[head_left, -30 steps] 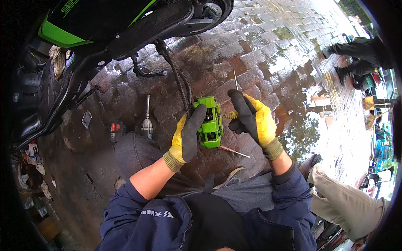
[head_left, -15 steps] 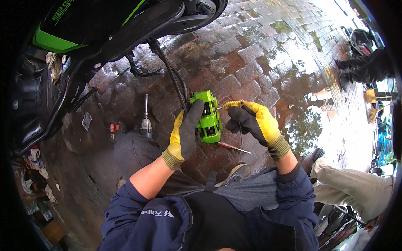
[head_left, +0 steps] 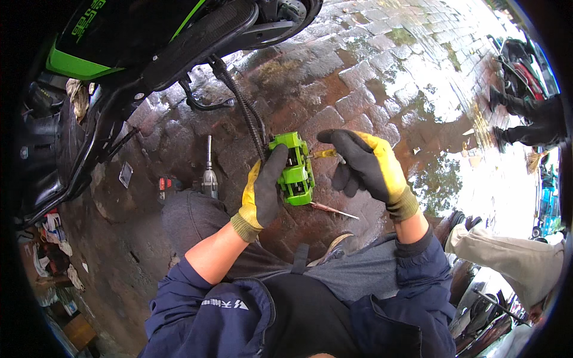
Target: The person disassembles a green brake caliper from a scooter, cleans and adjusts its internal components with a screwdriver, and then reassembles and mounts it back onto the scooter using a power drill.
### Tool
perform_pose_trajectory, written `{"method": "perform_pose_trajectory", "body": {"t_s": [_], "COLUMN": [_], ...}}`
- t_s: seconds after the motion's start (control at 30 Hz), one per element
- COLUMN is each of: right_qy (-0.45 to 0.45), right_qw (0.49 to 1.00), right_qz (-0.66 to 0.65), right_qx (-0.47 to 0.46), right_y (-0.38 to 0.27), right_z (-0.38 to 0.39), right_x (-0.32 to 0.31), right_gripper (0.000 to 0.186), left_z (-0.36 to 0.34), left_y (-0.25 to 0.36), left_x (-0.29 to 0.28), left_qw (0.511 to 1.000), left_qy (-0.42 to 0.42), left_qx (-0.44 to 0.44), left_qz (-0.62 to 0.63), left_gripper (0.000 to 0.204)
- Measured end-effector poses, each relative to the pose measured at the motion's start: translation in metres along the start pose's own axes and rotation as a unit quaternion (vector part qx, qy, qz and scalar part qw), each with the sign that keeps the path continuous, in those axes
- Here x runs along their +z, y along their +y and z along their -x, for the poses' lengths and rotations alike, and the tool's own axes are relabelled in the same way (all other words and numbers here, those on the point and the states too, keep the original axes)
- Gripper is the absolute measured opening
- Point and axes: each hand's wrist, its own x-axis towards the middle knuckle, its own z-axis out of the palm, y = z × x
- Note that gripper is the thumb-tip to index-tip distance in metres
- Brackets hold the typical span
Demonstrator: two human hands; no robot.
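A bright green brake caliper (head_left: pixel 296 173) is gripped along its left side by my left hand (head_left: pixel 267 188), in a black and yellow work glove, with the thumb over its edge. From its right side sticks a short yellow piece (head_left: pixel 324 153) with a metallic end, a tool or fitting I cannot make out. My right hand (head_left: pixel 365 164), gloved alike, hovers just right of that piece. Its fingers are apart, one reaching left above the yellow piece and others hanging below. Under the caliper, a screwdriver (head_left: pixel 334 210) with a reddish handle lies on the paving.
Dark hoses (head_left: pixel 242 101) run from the black and green scooter (head_left: pixel 119 53) down to the caliper. A metal air tool (head_left: pixel 209 176) and a red-black tool (head_left: pixel 168 184) lie near my left knee. Wet bricks (head_left: pixel 352 107) spread ahead. People's legs (head_left: pixel 507 256) stand at right.
My right hand has loosened and its upper finger now reaches above the yellow piece, where before it was closed around it. A thin rod below that hand no longer shows. The caliper has barely moved.
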Motion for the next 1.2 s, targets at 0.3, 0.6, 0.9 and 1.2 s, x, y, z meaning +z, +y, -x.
{"method": "perform_pose_trajectory", "body": {"t_s": [0.3, 0.6, 0.9, 1.2], "right_qy": [0.038, 0.105, 0.178, -0.100], "right_qw": [0.838, 0.928, 0.910, 0.863], "right_qz": [0.357, 0.241, 0.253, 0.459], "right_qx": [-0.411, -0.263, -0.277, -0.185], "right_y": [0.015, 0.007, 0.015, 0.112], "right_z": [0.004, -0.010, -0.081, -0.070], "right_x": [-0.023, 0.007, 0.006, -0.043], "right_gripper": [0.037, 0.028, 0.044, 0.044], "left_z": [0.004, 0.002, 0.011, 0.013], "left_y": [0.004, 0.001, 0.012, 0.017], "left_x": [0.000, -0.004, -0.008, -0.009], "left_qw": [1.000, 1.000, 0.999, 0.996], "left_qy": [0.007, 0.003, -0.017, -0.042], "left_qx": [-0.016, -0.017, -0.029, -0.019], "left_qz": [0.018, 0.013, 0.019, 0.074], "left_gripper": [0.051, 0.051, 0.053, 0.050]}}
